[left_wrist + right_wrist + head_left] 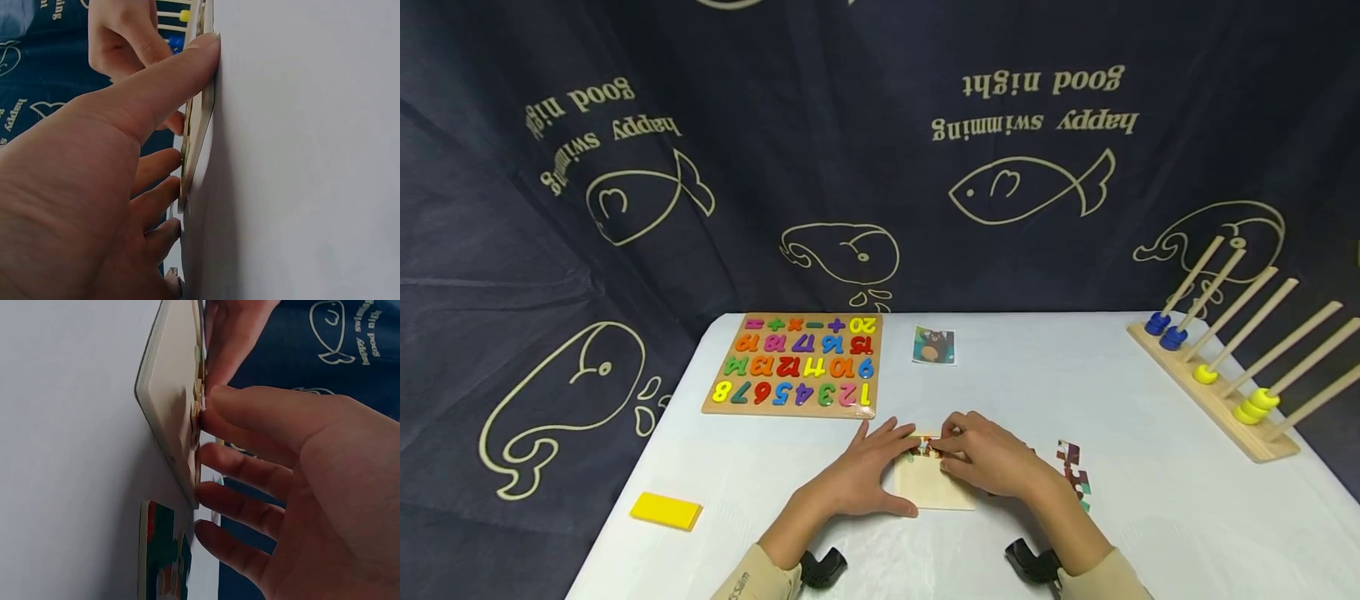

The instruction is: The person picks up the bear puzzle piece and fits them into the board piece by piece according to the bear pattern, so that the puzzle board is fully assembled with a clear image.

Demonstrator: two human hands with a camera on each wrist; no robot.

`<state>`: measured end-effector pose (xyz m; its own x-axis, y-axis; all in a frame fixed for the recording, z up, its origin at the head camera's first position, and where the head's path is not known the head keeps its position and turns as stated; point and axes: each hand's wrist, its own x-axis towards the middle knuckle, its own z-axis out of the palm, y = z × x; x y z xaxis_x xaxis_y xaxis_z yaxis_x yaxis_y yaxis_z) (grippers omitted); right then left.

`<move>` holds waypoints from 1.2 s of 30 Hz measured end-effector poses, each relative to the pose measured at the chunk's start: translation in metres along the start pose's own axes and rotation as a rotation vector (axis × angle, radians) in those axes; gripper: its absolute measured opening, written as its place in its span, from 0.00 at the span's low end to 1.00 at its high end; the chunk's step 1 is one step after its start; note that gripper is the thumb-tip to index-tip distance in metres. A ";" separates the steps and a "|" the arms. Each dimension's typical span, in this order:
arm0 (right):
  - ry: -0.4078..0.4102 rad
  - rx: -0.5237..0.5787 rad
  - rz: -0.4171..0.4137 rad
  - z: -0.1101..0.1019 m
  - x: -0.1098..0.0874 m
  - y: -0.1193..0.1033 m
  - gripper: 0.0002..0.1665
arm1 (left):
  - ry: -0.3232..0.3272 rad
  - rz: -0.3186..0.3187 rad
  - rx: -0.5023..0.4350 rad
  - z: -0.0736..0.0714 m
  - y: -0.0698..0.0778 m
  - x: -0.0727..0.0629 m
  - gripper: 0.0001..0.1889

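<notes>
A pale wooden puzzle tray [934,490] lies on the white table, with a few coloured puzzle pieces along its far edge. My left hand [867,477] rests against the tray's left side, fingers spread and fairly straight. In the left wrist view its thumb [169,81] touches the tray's near edge. My right hand [988,457] is over the tray's far part, its thumb and index finger pinching a small puzzle piece [195,422] at the tray's surface; the fingertips partly hide it. Its other fingers are loosely bent. Joined loose puzzle pieces [1072,473] lie right of this hand.
A number board [797,365] stands back left, beside a small picture card [934,345] of an animal. On the right is a wooden peg stand [1213,392] with blue and yellow beads. A yellow block [666,511] lies at the left. Dark printed cloth [850,150] hangs behind.
</notes>
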<state>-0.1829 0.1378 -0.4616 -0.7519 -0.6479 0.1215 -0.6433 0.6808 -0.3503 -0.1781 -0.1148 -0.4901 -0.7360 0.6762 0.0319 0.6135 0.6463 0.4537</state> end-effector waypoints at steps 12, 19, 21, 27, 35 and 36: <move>-0.014 -0.037 0.029 0.002 0.000 -0.001 0.20 | -0.003 -0.021 -0.031 -0.001 0.001 -0.001 0.48; 0.012 -0.049 0.026 0.004 0.001 -0.003 0.20 | -0.012 -0.034 -0.020 -0.002 0.003 -0.001 0.47; 0.018 -0.048 0.026 0.005 0.001 -0.003 0.19 | -0.014 -0.037 -0.011 -0.003 0.003 -0.001 0.47; 0.022 -0.041 0.031 0.006 0.001 -0.002 0.19 | -0.013 -0.037 0.009 -0.003 0.004 -0.001 0.48; 0.072 0.001 0.048 0.010 0.001 0.003 0.17 | -0.003 -0.027 0.010 -0.002 0.002 0.000 0.50; 0.083 0.007 0.051 0.011 0.001 0.003 0.18 | -0.001 -0.020 0.012 -0.002 0.002 0.000 0.51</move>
<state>-0.1844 0.1353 -0.4727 -0.7935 -0.5815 0.1796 -0.6026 0.7098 -0.3647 -0.1773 -0.1142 -0.4875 -0.7482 0.6631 0.0220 0.6016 0.6642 0.4437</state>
